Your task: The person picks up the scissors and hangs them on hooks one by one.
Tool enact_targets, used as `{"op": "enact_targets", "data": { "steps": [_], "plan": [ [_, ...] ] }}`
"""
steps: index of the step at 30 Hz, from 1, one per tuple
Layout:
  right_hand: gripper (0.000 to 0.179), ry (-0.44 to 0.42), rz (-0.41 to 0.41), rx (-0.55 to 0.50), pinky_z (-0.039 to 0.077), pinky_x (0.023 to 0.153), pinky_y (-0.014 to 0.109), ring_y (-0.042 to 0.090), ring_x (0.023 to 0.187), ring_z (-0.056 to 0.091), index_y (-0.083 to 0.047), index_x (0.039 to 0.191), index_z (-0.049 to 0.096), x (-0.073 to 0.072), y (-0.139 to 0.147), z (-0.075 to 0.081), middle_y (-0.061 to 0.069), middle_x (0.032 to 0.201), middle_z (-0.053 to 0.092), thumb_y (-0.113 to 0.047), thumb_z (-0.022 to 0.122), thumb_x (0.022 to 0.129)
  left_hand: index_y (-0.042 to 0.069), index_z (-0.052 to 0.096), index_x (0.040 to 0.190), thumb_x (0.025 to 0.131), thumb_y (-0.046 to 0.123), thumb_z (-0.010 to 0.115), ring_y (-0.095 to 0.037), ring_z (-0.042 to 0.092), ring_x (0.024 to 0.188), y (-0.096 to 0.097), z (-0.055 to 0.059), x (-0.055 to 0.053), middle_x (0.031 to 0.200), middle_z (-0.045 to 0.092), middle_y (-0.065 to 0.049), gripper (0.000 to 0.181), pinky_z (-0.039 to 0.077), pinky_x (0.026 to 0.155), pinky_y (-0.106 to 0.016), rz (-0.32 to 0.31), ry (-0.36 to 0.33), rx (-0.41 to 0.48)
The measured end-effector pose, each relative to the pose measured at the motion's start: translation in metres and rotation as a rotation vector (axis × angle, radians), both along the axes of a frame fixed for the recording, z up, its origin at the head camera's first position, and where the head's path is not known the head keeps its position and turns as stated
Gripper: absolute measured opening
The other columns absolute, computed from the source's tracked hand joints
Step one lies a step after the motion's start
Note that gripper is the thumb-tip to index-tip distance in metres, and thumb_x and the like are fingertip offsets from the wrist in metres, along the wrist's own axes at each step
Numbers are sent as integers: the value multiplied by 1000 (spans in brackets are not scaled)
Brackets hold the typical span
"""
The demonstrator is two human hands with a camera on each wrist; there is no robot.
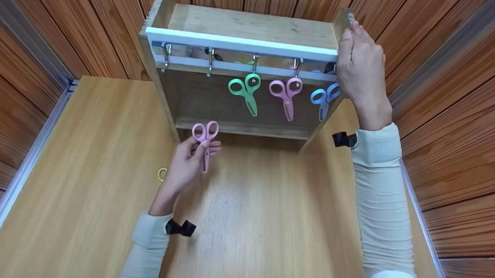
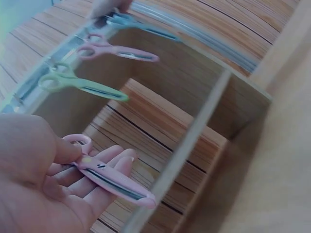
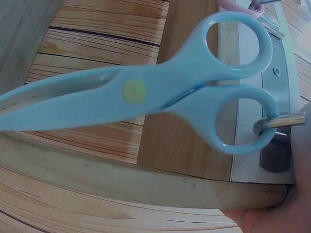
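My left hand (image 1: 184, 161) pinches a pair of pink scissors (image 2: 109, 177) between thumb and fingers, handles up, in front of a wooden rack (image 1: 252, 24). The blades point down in the head view. My right hand (image 1: 363, 73) grips the rack's upper right corner, thumb toward the front. Along the rack's white rail (image 1: 243, 40), green scissors (image 1: 249, 99), another pair of pink scissors (image 1: 288, 105) and blue scissors (image 3: 146, 94) hang by a handle loop from metal hooks. The blue pair hangs closest to my right hand.
Two bare hooks (image 1: 210, 62) are at the rail's left end. A yellow loop (image 1: 160, 175) lies on the wooden tabletop (image 1: 260, 223), partly hidden behind my left wrist. Wood-panelled walls (image 1: 473, 136) with metal edge strips enclose the table.
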State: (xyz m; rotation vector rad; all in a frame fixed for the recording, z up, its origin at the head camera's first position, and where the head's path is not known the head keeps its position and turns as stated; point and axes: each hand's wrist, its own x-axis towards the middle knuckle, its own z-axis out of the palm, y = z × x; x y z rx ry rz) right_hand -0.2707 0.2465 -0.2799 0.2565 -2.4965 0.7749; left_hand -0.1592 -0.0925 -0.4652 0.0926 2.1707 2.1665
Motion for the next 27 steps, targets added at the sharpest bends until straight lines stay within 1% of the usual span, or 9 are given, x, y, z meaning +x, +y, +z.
{"op": "enact_targets", "data": {
  "steps": [1, 3, 4, 6, 8, 11, 16, 21, 27],
  "plan": [
    [50, 3, 3, 0, 27, 132, 40, 29, 155, 41, -9, 73, 51, 0, 0, 0, 19, 159, 48, -31, 29, 112, -8, 56, 141, 111, 4, 46, -27, 77, 112, -1, 4, -1, 128, 71, -31, 34, 61, 100, -32, -13, -4, 11],
    [54, -7, -3, 3, 26, 132, 39, 29, 156, 40, -3, 80, 61, 0, 0, 0, 18, 160, 47, -33, 29, 112, -5, 56, 142, 111, 6, 47, -23, 77, 111, -2, 11, -1, 129, 71, -28, 34, 61, 100, -31, -34, -3, 14],
    [56, -13, -8, 5, 25, 133, 38, 29, 156, 40, 1, 87, 66, 1, 0, 1, 18, 161, 47, -33, 29, 112, -5, 56, 142, 111, 7, 47, -22, 77, 111, -3, 14, -2, 129, 72, -27, 35, 60, 100, -31, -43, -2, 17],
    [60, -27, -18, 8, 24, 133, 37, 28, 157, 38, 7, 110, 71, 1, -1, 1, 17, 163, 45, -35, 28, 113, -5, 57, 142, 111, 7, 48, -19, 78, 110, -3, 21, -2, 129, 72, -26, 35, 60, 101, -31, -53, 7, 18],
    [60, -41, -26, 10, 23, 133, 36, 28, 158, 37, 6, 132, 67, 2, -1, 1, 16, 164, 44, -36, 28, 113, -6, 56, 142, 111, 7, 47, -19, 78, 110, -3, 27, -2, 130, 71, -27, 35, 60, 101, -31, -61, 22, 21],
    [59, -49, -33, 10, 23, 134, 36, 28, 159, 36, 2, 147, 57, 2, -1, 1, 15, 165, 43, -37, 28, 113, -5, 58, 141, 111, 7, 48, -19, 78, 110, -3, 36, -3, 128, 72, -26, 34, 60, 101, -32, -61, 59, 0],
    [59, -57, -38, -1, 22, 134, 35, 27, 159, 34, 1, 153, 50, 2, 0, 1, 14, 166, 41, -38, 29, 113, -2, 59, 141, 110, 10, 51, -22, 78, 111, -4, 49, -5, 126, 74, -21, 34, 60, 101, -32, -58, 127, -65],
    [59, -73, -43, -1, 21, 134, 35, 26, 160, 33, -1, 155, 48, 2, 0, 0, 13, 167, 40, -39, 29, 114, -1, 61, 139, 111, 10, 51, -23, 77, 111, -6, 62, -8, 126, 74, -20, 32, 61, 101, -34, -45, 162, -50],
    [61, -64, -32, -17, 22, 134, 34, 26, 159, 33, 1, 157, 44, 2, 0, 0, 14, 167, 40, -39, 29, 114, -4, 61, 137, 111, 9, 51, -15, 79, 104, -10, 78, -11, 123, 76, -22, 31, 62, 98, -34, -37, 216, -33]
  ]
}}
